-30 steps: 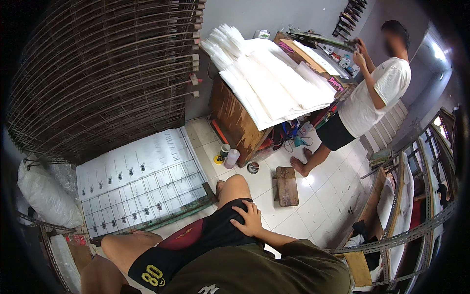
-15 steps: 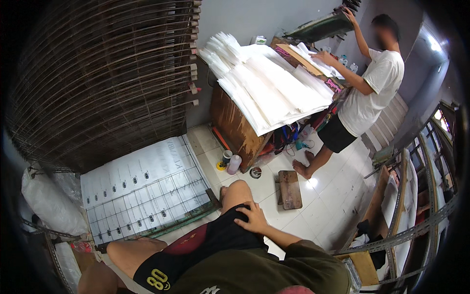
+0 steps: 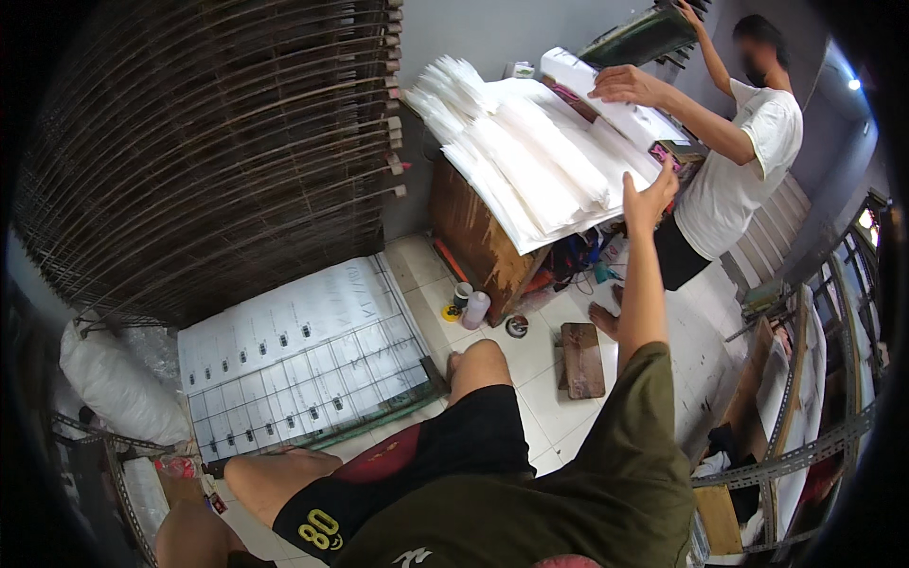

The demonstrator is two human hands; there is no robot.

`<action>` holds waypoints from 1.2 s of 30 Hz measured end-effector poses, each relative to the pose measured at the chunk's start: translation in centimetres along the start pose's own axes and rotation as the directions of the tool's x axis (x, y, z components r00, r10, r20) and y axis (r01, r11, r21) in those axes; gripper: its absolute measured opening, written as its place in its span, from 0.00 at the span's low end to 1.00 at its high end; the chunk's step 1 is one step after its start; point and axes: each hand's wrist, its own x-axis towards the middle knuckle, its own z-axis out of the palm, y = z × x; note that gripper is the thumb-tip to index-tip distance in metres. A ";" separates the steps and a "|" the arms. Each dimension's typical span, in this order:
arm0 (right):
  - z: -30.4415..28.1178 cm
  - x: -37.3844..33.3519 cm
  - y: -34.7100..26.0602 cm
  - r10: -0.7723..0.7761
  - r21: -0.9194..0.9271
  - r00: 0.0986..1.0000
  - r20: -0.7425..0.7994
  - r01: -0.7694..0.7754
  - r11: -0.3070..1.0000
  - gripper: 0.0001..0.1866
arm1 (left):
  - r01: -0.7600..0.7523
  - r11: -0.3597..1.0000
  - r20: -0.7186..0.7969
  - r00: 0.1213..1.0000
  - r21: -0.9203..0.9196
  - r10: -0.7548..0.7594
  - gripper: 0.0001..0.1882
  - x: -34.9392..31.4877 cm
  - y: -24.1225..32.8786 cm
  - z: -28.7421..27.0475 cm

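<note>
My right arm stretches up and forward, and my right hand [image 3: 650,197] is open, with thumb and fingers apart. It is beside the right edge of a big stack of thin white sheets [image 3: 530,161] on a worn wooden cabinet [image 3: 483,213]. Just beyond my fingers, a white sheet [image 3: 611,99] slants up from the work surface. A co-worker's hand [image 3: 630,85] is at that sheet; their other hand holds up a dark framed panel [image 3: 644,43]. I cannot tell whether my fingers touch anything. My left hand does not show; only part of my left arm [image 3: 194,535] does.
A tall wire rack [image 3: 237,142] stands at the left, with printed sheets [image 3: 303,360] on a low wire shelf below. A wooden stool [image 3: 582,360], a bottle [image 3: 475,310] and small tins are on the tiled floor. Metal shelving [image 3: 805,454] lines the right side.
My right hand has left my thigh and reached up to the sheet stack. The co-worker has lifted a white sheet and the view has shifted slightly.
</note>
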 end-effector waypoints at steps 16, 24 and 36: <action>-1.6 9.1 -14.6 -0.594 0.650 0.790 0.153 0.373 0.662 0.17 | 0.432 0.880 -0.007 0.897 -0.198 -0.443 0.35 -5.1 -3.6 6.8; -9.0 9.8 -31.0 -0.828 0.801 0.416 0.376 0.302 0.516 0.14 | 0.541 0.717 0.169 0.834 -0.440 -0.526 0.30 -2.2 -7.0 11.0; -6.1 -18.7 -43.9 -0.656 0.511 0.389 0.646 -0.859 -0.006 0.32 | 0.931 0.132 0.117 0.181 -0.339 -0.976 0.19 -16.5 -2.0 5.0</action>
